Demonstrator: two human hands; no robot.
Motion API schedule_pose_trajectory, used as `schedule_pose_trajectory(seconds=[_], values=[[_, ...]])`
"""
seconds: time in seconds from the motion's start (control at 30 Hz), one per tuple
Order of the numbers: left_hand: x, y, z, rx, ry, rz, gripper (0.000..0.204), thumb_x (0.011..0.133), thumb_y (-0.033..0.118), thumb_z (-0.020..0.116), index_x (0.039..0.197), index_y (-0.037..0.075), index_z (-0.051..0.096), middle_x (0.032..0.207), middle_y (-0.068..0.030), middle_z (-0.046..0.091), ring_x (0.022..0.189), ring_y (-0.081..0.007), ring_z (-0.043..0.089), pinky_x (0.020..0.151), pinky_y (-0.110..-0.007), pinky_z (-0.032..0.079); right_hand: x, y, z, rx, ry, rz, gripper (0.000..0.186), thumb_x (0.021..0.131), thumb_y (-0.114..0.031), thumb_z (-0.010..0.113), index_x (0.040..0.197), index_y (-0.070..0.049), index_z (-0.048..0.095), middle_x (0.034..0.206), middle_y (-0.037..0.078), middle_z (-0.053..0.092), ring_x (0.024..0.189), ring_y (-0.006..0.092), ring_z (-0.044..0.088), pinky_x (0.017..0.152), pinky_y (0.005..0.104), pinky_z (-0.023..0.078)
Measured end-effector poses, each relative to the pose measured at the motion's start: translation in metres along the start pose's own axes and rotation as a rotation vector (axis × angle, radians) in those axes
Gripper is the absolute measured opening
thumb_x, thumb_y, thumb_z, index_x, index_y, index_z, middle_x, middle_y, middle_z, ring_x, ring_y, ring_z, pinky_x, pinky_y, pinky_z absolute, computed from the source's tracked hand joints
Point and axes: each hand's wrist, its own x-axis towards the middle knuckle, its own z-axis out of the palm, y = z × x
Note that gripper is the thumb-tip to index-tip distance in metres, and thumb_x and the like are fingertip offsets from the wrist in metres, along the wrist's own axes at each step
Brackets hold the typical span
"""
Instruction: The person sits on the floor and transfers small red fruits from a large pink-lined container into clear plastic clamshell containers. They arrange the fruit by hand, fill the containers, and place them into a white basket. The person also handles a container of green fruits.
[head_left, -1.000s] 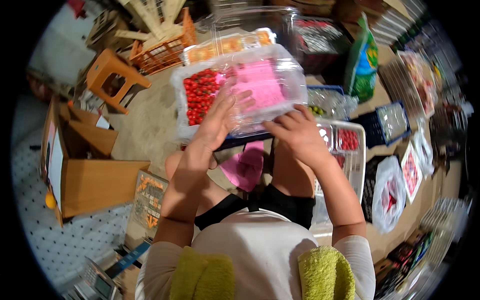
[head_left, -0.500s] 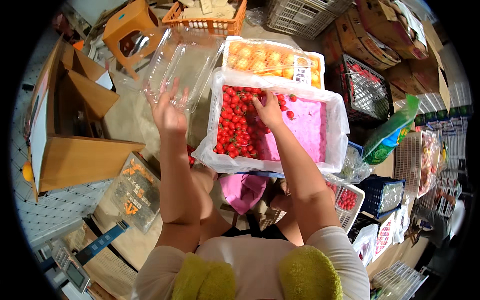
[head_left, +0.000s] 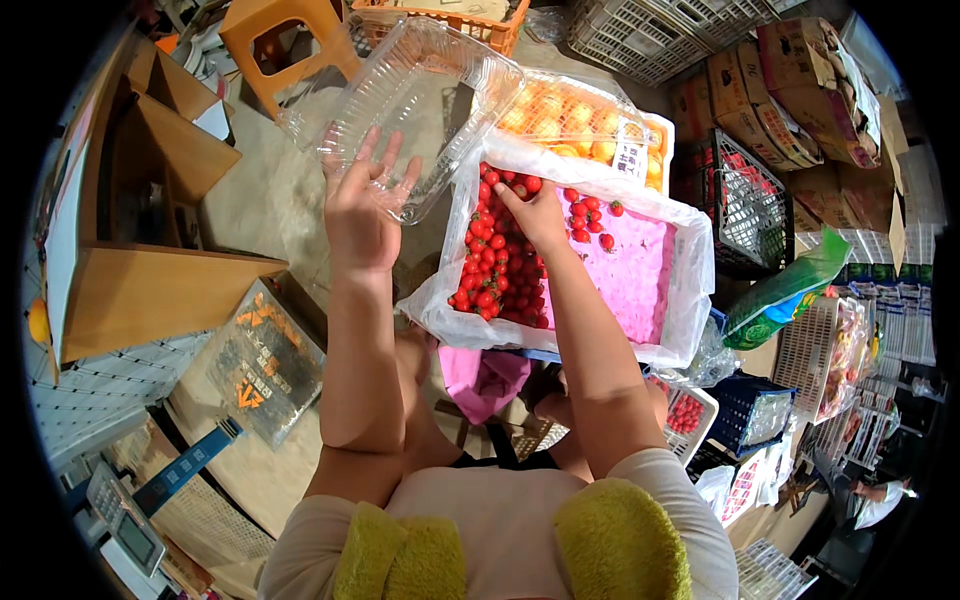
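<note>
My left hand (head_left: pixel 362 225) holds a clear plastic clamshell container (head_left: pixel 430 95) from beneath, fingers spread behind it. My right hand (head_left: pixel 535 215) is curled into a pile of red cherry tomatoes (head_left: pixel 480 265); its fingertips are partly hidden, and what they grip is unclear. The tomatoes fill the left part of a box lined with white plastic (head_left: pixel 688 280). Several loose tomatoes lie on the pink sheet (head_left: pixel 630 290) covering the right part. Behind this box lies a tray of orange fruit under clear plastic (head_left: pixel 548 115).
An orange stool (head_left: pixel 270 40) and brown wooden furniture (head_left: pixel 170 300) are at left. Crates (head_left: pixel 735 200), stacked cartons (head_left: pixel 805 90) and a green bag (head_left: pixel 770 310) crowd the right. A pink cloth (head_left: pixel 480 385) hangs below the box; another person (head_left: pixel 880 500) is at far right.
The clear container moved from over the box to the upper left in my left hand, uncovering the tomatoes. My right hand moved from the box's front edge into the pile. The view shifted.
</note>
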Motion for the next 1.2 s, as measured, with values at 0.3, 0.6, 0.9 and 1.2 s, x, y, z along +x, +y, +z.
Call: schedule_pose_trajectory(seconds=[0.3,0.6,0.9,1.2], values=[[0.008,-0.014,-0.009,-0.046,-0.015,-0.005,0.071,0.088,0.001,0.043,0.149,0.019,0.014,0.149,-0.0227,0.022,0.134,-0.0367,0.035,0.103,-0.054,0.037,-0.004,0.005,0.007,0.187,-0.143,-0.031,0.065,0.08,-0.023,0.077,0.134,-0.003,0.044,0.122,0.01,0.062,0.111,0.0225,0.059,0.098,0.0324,0.044],[0.027,-0.036,-0.018,0.324,0.0,-0.043,0.072,0.086,-0.003,0.048,0.149,0.018,0.019,0.136,-0.0146,0.037,0.12,-0.0241,0.047,0.092,-0.037,0.043,-0.054,-0.023,-0.034,0.624,-0.437,0.398,0.024,0.087,-0.006,0.066,0.108,-0.012,0.054,0.074,-0.001,0.056,0.058,0.0065,0.049,0.048,0.0213,0.038],[0.031,-0.068,-0.03,0.457,-0.115,-0.277,0.067,0.089,0.005,0.051,0.149,0.018,0.024,0.131,-0.011,0.046,0.111,-0.0197,0.052,0.078,-0.029,0.045,-0.063,-0.102,-0.088,0.31,-0.432,0.125,0.024,0.086,-0.004,0.065,0.107,-0.009,0.053,0.089,-0.001,0.06,0.072,0.0069,0.055,0.056,0.0219,0.045],[0.022,-0.068,-0.02,0.262,-0.159,-0.49,0.054,0.093,0.01,0.048,0.144,0.018,0.033,0.126,-0.0075,0.05,0.113,-0.0229,0.054,0.077,-0.039,0.054,-0.048,-0.13,-0.079,-0.051,-0.282,-0.351,0.042,0.084,-0.01,0.07,0.122,-0.006,0.054,0.112,0.012,0.059,0.098,0.0195,0.061,0.08,0.0308,0.051]])
